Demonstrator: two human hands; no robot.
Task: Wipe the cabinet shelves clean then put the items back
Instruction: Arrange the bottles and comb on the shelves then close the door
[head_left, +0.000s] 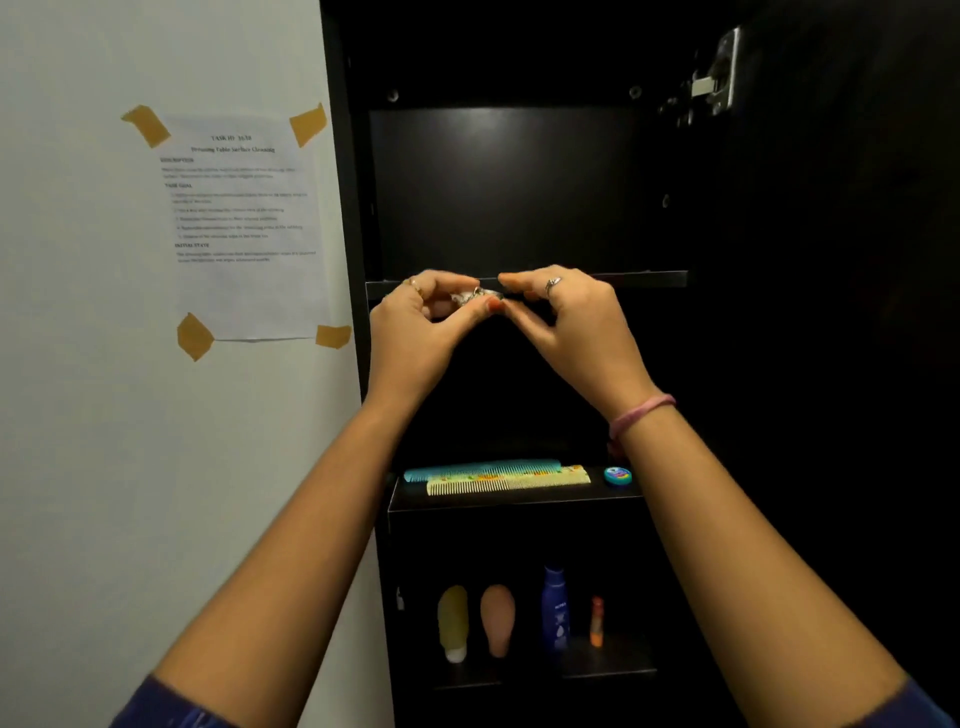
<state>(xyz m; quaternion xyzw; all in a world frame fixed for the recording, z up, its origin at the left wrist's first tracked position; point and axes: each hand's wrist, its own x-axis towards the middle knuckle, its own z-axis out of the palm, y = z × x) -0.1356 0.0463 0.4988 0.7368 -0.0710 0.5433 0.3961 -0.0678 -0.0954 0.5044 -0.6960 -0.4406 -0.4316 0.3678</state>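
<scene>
The tall dark cabinet (519, 197) stands open beside a white wall, where a taped paper sheet (244, 223) hangs. Its upper shelf (649, 279) looks bare; the person has both arms raised to its front edge. On the middle shelf (519, 501) two combs (498, 477) lie side by side, long axes running left to right along the shelf front, with a small round tin (617, 475) just beside them at the right. The bottom shelf (608, 673) carries four upright bottles (555, 608).

The left hand (415, 322) has its grip closed on a small silvery trinket (475, 296), pinched between thumb and fingertips; the right hand (566, 312) pinches toward the same piece from the other side, though I cannot tell whether it truly touches it. The trinket is held right at the shelf lip, and it is too small and blurred to tell its shape or which way it points.

This looks like putting items back. To do it well, I would say: carry the trinket over the lip, set it flat well back from the edge, and release one hand at a time so nothing rolls off.
</scene>
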